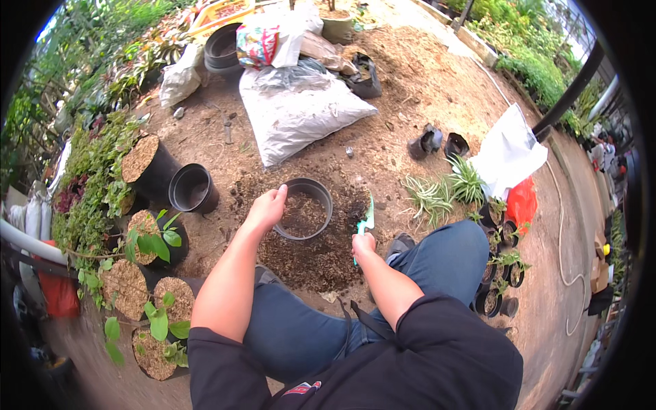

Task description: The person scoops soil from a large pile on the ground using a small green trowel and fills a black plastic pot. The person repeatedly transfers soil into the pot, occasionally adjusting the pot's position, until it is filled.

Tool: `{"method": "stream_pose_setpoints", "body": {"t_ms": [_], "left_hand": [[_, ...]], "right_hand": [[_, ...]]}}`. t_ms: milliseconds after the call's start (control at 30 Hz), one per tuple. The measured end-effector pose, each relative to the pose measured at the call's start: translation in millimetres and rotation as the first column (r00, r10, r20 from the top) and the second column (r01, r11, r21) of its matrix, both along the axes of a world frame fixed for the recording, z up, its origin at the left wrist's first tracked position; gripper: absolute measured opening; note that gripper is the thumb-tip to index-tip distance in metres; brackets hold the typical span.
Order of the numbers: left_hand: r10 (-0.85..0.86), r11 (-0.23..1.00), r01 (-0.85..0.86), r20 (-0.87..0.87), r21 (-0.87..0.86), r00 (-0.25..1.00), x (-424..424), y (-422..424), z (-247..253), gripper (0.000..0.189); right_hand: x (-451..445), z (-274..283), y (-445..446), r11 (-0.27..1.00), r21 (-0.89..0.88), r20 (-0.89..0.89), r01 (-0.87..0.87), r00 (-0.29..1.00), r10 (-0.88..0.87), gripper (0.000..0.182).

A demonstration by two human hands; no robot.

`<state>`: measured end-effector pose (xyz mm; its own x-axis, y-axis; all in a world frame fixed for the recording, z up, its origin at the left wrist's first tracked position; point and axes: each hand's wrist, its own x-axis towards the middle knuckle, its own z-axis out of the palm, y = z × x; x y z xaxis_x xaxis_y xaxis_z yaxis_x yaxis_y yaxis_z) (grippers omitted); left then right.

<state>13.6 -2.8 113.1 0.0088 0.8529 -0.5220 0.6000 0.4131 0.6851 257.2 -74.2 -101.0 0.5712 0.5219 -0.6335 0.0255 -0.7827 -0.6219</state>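
My left hand (267, 206) grips the rim of a black plastic plant pot (328, 204), thumb on top at its left side. Some brown potting mix shows inside the pot. My right hand (363, 244) is closed round the handle of a turquoise garden trowel (367, 221), to the right of the pot. The trowel's blade points away from me, its left edge against dark soil. A heap of dark potting mix (312, 266) lies around the pot, between my bent legs.
Behind the pot lies a full white sack (302, 110). An unheld black pot (193, 188) and several mix-filled pots (124, 287) stand at left. At right are spider plants (428, 197), small black pots (488, 302), a white bag (507, 148), a red plastic bag (521, 203) and a hose (561, 230).
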Motion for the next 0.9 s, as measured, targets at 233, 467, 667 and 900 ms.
{"method": "stream_pose_setpoints", "body": {"t_ms": [233,467,667,900], "left_hand": [[0.043,0.996,-0.037,-0.074,0.087,0.996,-18.2,7.6,-23.6,0.052],[0.055,0.991,-0.051,-0.028,0.124,0.998,-13.8,13.0,-27.4,0.050],[0.108,0.991,-0.108,-0.003,0.079,0.994,-16.6,6.4,-20.3,0.051],[0.102,0.994,-0.103,0.036,0.023,0.994,-24.8,7.9,-14.2,0.049]], "right_hand": [[-18.4,80.1,10.8,0.992,0.115,-0.100,-0.048,0.993,0.060,0.010],[-25.7,91.8,14.4,0.937,0.232,-0.016,-0.263,0.962,0.274,0.011],[-64.2,142.7,-7.7,0.895,0.234,-0.258,-0.381,0.863,0.435,0.011],[-89.0,144.4,-24.0,0.892,0.188,-0.526,-0.410,0.725,0.444,0.010]]}}
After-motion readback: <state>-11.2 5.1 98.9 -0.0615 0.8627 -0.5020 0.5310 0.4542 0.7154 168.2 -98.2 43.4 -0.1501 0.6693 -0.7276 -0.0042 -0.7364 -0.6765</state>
